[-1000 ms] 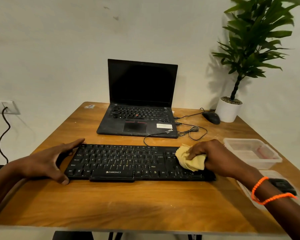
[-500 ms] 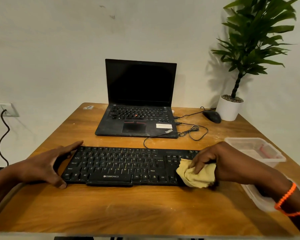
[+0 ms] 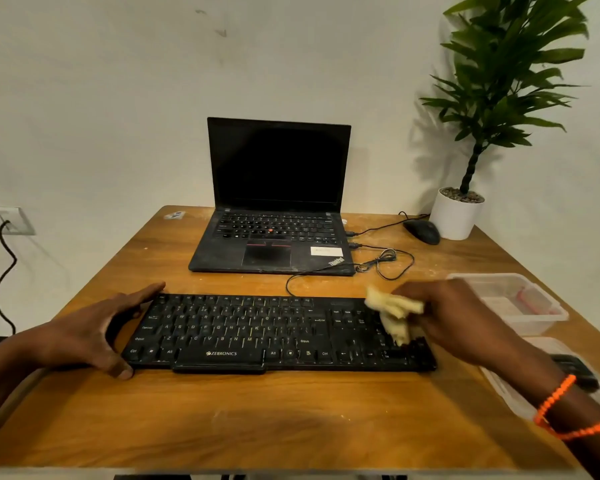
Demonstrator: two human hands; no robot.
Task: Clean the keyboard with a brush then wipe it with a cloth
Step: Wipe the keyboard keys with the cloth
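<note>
Cloth (image 3: 394, 315) bunched in right hand (image 3: 444, 317) on keyboard's (image 3: 257, 330) right end, left hand (image 3: 94, 336) flat, fingers straight, bracing left end on bench (image 3: 274, 420).

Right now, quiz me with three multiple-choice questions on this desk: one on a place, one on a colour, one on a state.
1. Where is the crumpled cloth?
A. the black keyboard's right end
B. on the laptop
C. in the clear tub

2. What colour is the cloth?
A. blue
B. pale yellow
C. red

3. What state is the black laptop's screen in?
A. shut flat
B. lit
C. open, dark

Answers: 1 A, the right hand holds it there. 2 B, it shows yellow against black keys. 3 C, the lid stands up, unlit.
</note>
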